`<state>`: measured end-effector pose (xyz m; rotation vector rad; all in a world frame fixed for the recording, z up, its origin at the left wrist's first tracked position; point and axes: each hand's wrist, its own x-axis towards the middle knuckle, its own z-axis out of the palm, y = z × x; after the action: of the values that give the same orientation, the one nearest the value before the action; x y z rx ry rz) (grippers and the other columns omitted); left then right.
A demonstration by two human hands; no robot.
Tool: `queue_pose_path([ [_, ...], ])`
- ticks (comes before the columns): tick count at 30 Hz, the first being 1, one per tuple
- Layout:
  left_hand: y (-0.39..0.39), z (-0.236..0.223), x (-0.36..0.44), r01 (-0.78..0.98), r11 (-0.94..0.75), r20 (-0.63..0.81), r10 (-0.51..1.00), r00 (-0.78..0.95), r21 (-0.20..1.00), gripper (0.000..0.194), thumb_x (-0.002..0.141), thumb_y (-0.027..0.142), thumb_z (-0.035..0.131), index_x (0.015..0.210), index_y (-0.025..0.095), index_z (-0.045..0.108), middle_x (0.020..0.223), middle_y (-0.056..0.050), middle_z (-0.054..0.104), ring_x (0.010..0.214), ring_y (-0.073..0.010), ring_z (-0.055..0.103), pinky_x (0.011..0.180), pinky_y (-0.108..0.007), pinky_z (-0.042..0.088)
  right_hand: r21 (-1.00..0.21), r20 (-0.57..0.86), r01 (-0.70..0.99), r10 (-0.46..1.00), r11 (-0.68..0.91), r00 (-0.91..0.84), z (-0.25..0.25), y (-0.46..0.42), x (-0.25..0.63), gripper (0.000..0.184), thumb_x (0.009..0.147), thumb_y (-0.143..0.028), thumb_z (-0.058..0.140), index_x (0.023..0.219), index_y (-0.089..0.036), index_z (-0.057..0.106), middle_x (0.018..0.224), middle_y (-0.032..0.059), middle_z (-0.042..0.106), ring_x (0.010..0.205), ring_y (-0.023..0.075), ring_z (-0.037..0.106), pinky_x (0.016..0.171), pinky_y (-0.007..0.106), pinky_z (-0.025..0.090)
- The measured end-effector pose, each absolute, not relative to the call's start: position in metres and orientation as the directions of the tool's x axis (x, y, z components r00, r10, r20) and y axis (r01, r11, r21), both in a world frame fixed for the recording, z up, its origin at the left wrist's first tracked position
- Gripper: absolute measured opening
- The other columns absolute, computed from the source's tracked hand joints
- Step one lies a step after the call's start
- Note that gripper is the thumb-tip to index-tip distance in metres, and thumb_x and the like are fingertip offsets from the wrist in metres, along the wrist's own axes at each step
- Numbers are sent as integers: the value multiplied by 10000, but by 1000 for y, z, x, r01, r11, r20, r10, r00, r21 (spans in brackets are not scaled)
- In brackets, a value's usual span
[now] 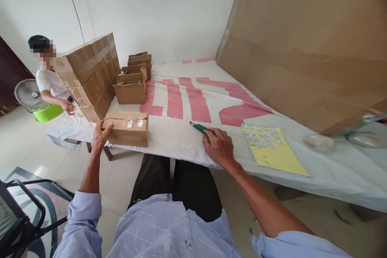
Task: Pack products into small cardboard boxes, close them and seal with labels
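Note:
A small taped cardboard box [128,136] lies near the table's front edge. My left hand [100,136] grips its left end, with the thumb on top and the other fingers partly hidden. Further right, my right hand [220,146] is closed around a green utility knife [199,127], whose tip points left toward the box. To the right of that hand rests a yellow sheet [273,155] with rows of small pale labels or stickers on it.
Sealed cartons [92,74] are stacked at the left, and several open cardboard boxes [130,92] stand behind the small box. A large cardboard sheet [302,48] leans at the right. A person [51,82] sits beyond the stack, near a fan [27,93].

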<state>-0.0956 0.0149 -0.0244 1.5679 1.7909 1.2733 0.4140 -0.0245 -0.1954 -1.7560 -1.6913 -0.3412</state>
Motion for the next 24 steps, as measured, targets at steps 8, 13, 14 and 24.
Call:
queue_pose_path([
  [8,16,-35,-25,343,-234,200,971,131,910,983,676,666,985,1488,229,646,1453,-178,692,1171,-342,730,943,-456,632,-257,540,966,830,6,139,-184,-26,411,366,992,-190,583,1271,-192,818,1332,179,735,1189,333,636,969,450,512],
  [13,35,-31,-21,143,-289,230,916,329,946,1146,491,477,1114,1477,263,570,1621,-192,588,1508,-425,576,1145,-491,573,-275,553,961,822,26,137,-184,-24,411,383,980,-182,577,1278,-197,817,1322,174,733,1187,332,625,974,448,503],
  [14,38,-30,-20,125,-286,229,911,342,950,1140,493,471,1114,1468,264,561,1585,-182,613,1500,-417,584,1170,-495,557,-281,551,959,823,27,138,-184,-24,412,389,976,-179,579,1283,-199,816,1322,174,732,1187,333,623,974,449,502],
  [24,29,-46,0,110,-334,283,902,327,936,1129,504,530,1106,1412,288,479,1477,-142,637,1460,-401,589,1131,-479,529,-314,534,948,834,42,140,-186,-23,414,449,980,-176,557,1350,-174,810,1372,197,717,1220,352,611,1009,488,526],
])
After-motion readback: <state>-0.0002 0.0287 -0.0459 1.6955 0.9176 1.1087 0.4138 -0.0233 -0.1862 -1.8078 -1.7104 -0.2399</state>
